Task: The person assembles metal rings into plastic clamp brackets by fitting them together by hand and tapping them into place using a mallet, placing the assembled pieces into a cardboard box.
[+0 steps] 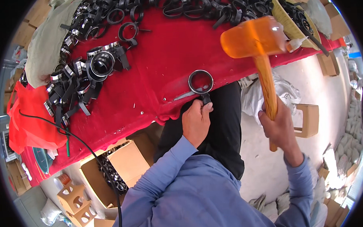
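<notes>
Between thumb and fingers, my left hand [196, 121] pinches the short black handle of a ring-shaped part [190, 83]. Its round end, with a thin shiny rim, lies on the red cloth at the table's near edge. A mallet with an orange head [249, 38] and a wooden handle is raised in my right hand [278, 124], fingers wrapped round the handle. The mallet head is up and to the right of the ring, apart from it. Left of the ring, metal-rimmed black ring parts [82, 75] lie heaped on the cloth.
More black rings [178, 7] pile along the table's far side. A yellow basket [280, 14] of black parts stands far right. A red bag [32, 122] and a black cable [88, 148] lie left. An open carton [94, 180] of parts is below the table; another box [309, 121] sits right.
</notes>
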